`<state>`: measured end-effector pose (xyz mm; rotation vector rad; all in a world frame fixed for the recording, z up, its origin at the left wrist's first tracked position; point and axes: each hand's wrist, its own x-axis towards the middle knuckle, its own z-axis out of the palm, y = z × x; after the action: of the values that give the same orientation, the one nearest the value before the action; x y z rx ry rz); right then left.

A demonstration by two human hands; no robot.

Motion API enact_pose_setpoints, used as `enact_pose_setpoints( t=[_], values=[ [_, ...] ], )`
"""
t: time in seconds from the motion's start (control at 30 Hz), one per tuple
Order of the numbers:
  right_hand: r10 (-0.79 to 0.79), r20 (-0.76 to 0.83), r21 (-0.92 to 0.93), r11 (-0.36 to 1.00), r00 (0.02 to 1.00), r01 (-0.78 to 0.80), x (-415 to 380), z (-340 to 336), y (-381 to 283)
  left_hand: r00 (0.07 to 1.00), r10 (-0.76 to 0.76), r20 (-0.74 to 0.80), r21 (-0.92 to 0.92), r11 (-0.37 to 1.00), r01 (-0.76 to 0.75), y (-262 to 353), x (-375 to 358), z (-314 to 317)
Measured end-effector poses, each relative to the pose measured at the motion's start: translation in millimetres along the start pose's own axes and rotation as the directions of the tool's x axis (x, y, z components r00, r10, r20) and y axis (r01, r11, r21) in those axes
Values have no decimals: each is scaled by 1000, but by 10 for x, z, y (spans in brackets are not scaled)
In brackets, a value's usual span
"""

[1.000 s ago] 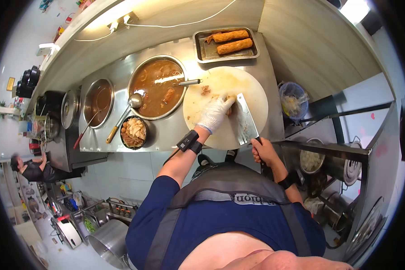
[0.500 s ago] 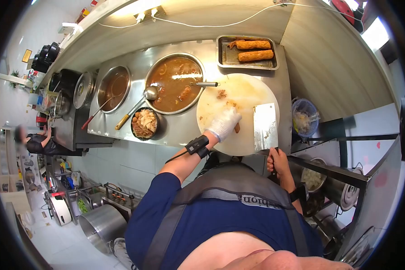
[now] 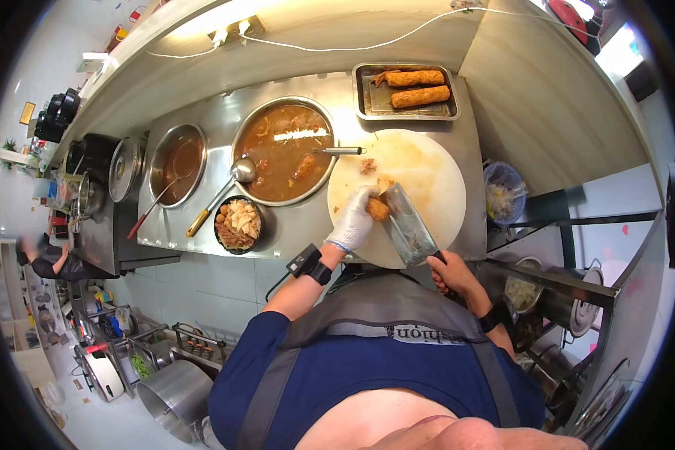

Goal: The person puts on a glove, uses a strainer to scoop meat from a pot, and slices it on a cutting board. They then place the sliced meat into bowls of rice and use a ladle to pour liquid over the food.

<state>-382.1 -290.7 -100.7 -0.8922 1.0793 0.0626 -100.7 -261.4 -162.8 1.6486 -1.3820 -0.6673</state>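
Observation:
My left hand (image 3: pixel 355 220), in a white glove, grips a short browned roll piece (image 3: pixel 378 209) on the round cutting board (image 3: pixel 442 172). My right hand (image 3: pixel 450 274) is wrapped round the black handle of a broad cleaver (image 3: pixel 410 227). The blade is tilted, and its far end is beside the roll piece. Small brown scraps (image 3: pixel 367 166) lie on the board above my left hand. Two whole browned rolls (image 3: pixel 420 96) rest in the metal tray (image 3: pixel 360 105) behind the board.
Left of the board stand a large pot of brown broth (image 3: pixel 274 154), a ladle (image 3: pixel 243 170), a smaller pot (image 3: pixel 178 166) and a filled black bowl (image 3: pixel 239 223). A lined bin (image 3: pixel 504 196) is at the right. Another person (image 3: pixel 46 255) is at the far left.
The cleaver has moved left and turned, bringing its blade beside the roll piece. My left hand has shifted left, and more of the piece shows. The view has shifted slightly.

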Motion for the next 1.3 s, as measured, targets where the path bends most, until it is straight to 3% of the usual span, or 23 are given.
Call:
enact_pose_setpoints(
  t=[0.03, 0.1, 0.17, 0.2, 0.23, 0.27, 0.33, 0.37, 0.43, 0.47, 0.53, 0.6, 0.73, 0.87, 1.0, 1.07, 1.1, 1.13, 1.17, 1.2, 1.27, 1.3],
  values=[
    [4, -3, -9, 1000, 1000, -4, -32, 60, -107, 999, -34, -33, 11, 999, 35, -50, -9, -49],
    [-61, -65, -207, 977, 996, 46, -52, 221, -312, 992, -86, -90, 28, 996, 89, -19, -3, -192],
    [-129, -84, -303, 948, 988, 98, 55, 357, -394, 982, -171, -82, -227, 962, 149, -23, 103, -401],
    [-212, -118, -381, 912, 970, 153, 154, 461, -464, 967, -178, -183, -196, 970, 141, -261, 138, -414],
    [-218, -143, -350, 924, 965, 157, 230, 603, -560, 953, -118, -280, -29, 993, 114, -357, 189, -536],
    [-219, -83, -368, 913, 972, 174, 336, 739, -660, 934, -189, -304, -266, 958, 108, -653, 272, -537],
    [-214, -66, -229, 954, 975, 194, 469, 931, -785, 908, -285, -305, -463, 878, 120, -841, 421, -741],
    [-214, -40, -191, 960, 976, 203, 587, 1040, -820, 901, -289, -323, -459, 881, 118, -787, 441, -888],
    [-209, -17, -152, 967, 978, 204, 814, 1248, -891, 820, -314, -478, -161, 949, 270, -552, 521, -1139],
    [-201, -6, -105, 974, 980, 199, 919, 1328, -919, 820, -312, -480, -162, 950, 267, -662, 560, -1180],
    [-200, 6, -109, 974, 980, 199, 1075, 1420, -963, 783, -222, -581, 166, 910, 381, -1013, 632, -1175],
    [-168, 24, -109, 979, 986, 169, 1174, 1483, -1013, 769, -251, -589, 125, 911, 393, -1037, 673, -1227],
    [-180, 29, -94, 979, 983, 182, 1172, 1467, -1020, 749, -153, -644, 268, 872, 409, -1104, 653, -1329],
    [-162, -62, 5, 987, 985, 163, 891, 1223, -923, 782, -124, -610, 319, 866, 385, -1347, 675, -1414],
    [-158, -193, -30, 988, 969, 155, 391, 720, -706, 833, -126, -539, 272, 910, 314, -1346, 657, -1571],
    [-138, -255, -20, 990, 957, 137, 180, 401, -498, 794, -172, -583, 179, 926, 333, -1015, 611, -1633],
    [-126, -290, -1, 991, 949, 132, 99, 232, -369, 767, -97, -634, 170, 950, 260, -1257, 614, -1561],
    [-113, -323, 21, 992, 940, 126, 43, 87, -255, 773, -90, -628, 174, 952, 251, -1111, 624, -1522],
    [-116, -327, 28, 991, 938, 132, 35, -41, -142, 765, -281, -579, -245, 955, 165, -800, 607, -1470],
    [-102, -384, 36, 991, 918, 126, 69, -162, -15, 776, -437, -454, -624, 778, 74, -484, 596, -1403],
    [-95, -438, 41, 991, 894, 125, 172, -317, 136, 814, -530, -237, -790, 593, 156, -111, 594, -1184],
    [-231, -491, -200, 968, 840, 149, 225, -377, 183, 860, -510, -20, -950, 279, 143, 76, 564, -1049]
  ],
)
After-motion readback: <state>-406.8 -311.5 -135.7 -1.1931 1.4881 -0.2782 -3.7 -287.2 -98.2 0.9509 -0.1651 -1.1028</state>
